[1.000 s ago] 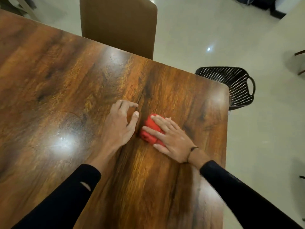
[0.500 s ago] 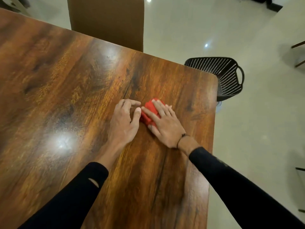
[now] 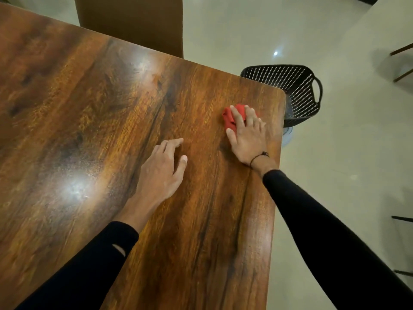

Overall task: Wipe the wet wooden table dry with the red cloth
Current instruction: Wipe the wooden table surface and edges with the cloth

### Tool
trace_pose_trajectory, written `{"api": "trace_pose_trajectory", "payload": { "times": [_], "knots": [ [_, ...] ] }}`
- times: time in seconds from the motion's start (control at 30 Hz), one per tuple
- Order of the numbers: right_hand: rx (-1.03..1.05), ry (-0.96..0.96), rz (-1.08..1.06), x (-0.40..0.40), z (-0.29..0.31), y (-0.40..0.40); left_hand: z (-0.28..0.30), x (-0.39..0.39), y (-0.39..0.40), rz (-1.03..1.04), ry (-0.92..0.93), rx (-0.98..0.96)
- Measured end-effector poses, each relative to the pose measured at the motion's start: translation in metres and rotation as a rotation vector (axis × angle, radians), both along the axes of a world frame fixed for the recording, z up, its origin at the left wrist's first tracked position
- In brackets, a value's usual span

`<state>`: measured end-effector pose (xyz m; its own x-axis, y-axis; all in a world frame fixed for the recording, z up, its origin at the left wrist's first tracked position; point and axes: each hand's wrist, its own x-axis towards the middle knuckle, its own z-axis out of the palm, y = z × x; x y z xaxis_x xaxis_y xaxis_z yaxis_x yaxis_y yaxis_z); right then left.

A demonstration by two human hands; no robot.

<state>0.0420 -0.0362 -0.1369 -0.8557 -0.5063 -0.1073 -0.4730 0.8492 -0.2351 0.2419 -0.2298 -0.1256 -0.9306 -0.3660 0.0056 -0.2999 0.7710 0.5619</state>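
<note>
Red and bunched into a small crumpled wad, the cloth [image 3: 232, 118] lies near the desk's far right corner, just inside the right edge. Only its left part and top show; the rest is covered by the right hand [image 3: 247, 135], which lies flat on top of it with fingers straight and slightly spread, pressing it down. The thumb points left, its tip beside the cloth's near edge. A thin dark cord circles that wrist, and a black sleeve covers the forearm.

The desk [image 3: 93, 113] is glossy brown wood with strong dark grain running away from the viewer. Two pale glare patches sit on it, one toward the far side and one nearer on the left; a hazy, slightly streaked film shows around them. Whether that is water cannot be told.

The left hand [image 3: 162, 170] rests on the wood well apart from the cloth, nearer the viewer and to the left. Its fingers are loosely bent with the tips touching the surface, and it holds nothing. Its black sleeve has a small slit near the cuff.

Beyond the far edge stands a brown chair [image 3: 134, 21]. A black perforated basket [image 3: 297, 92] sits on the pale floor by the right corner.
</note>
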Motion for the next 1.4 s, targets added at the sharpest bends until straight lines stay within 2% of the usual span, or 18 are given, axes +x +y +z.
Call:
{"api": "trace_pose_trajectory", "payload": {
  "times": [0.13,0.23,0.33,0.4,0.6,0.73,0.8,0.9,1.0,1.1,1.2,1.27,1.4],
  "knots": [
    [-0.008,0.03,0.337,0.074,-0.005,0.025,0.007,-0.008,0.01,0.003,-0.058,-0.258],
    [0.003,0.013,0.556,0.123,-0.01,0.075,0.012,-0.014,0.022,0.017,-0.1,-0.351],
    [0.045,-0.005,0.716,0.11,-0.009,0.11,0.014,-0.017,0.032,0.028,-0.158,-0.393],
    [0.056,-0.008,0.667,0.079,-0.007,0.113,0.014,-0.017,0.036,0.028,-0.182,-0.404],
    [0.002,0.013,0.124,-0.016,0.005,0.058,0.015,-0.011,0.036,0.014,-0.206,-0.411],
    [-0.023,0.014,-0.239,-0.033,0.007,-0.003,0.016,-0.012,0.035,0.018,-0.215,-0.405],
    [-0.036,0.007,-0.321,-0.033,0.007,-0.028,0.017,-0.011,0.035,0.018,-0.214,-0.409],
    [-0.039,0.014,-0.198,-0.033,0.008,-0.054,0.017,-0.012,0.036,0.024,-0.226,-0.432],
    [-0.025,-0.015,0.114,-0.019,0.007,-0.065,0.017,-0.012,0.036,0.031,-0.239,-0.437],
    [-0.05,-0.018,0.431,0.01,0.002,-0.043,0.017,-0.012,0.036,0.034,-0.232,-0.428],
    [-0.015,-0.015,0.639,0.012,0.001,0.001,0.017,-0.013,0.034,0.036,-0.236,-0.419],
    [0.025,-0.029,0.644,-0.007,0.006,0.02,0.017,-0.013,0.034,0.04,-0.238,-0.411],
    [-0.021,-0.027,0.314,-0.049,0.01,-0.013,0.013,-0.015,0.033,0.044,-0.235,-0.381]
  ]
}}
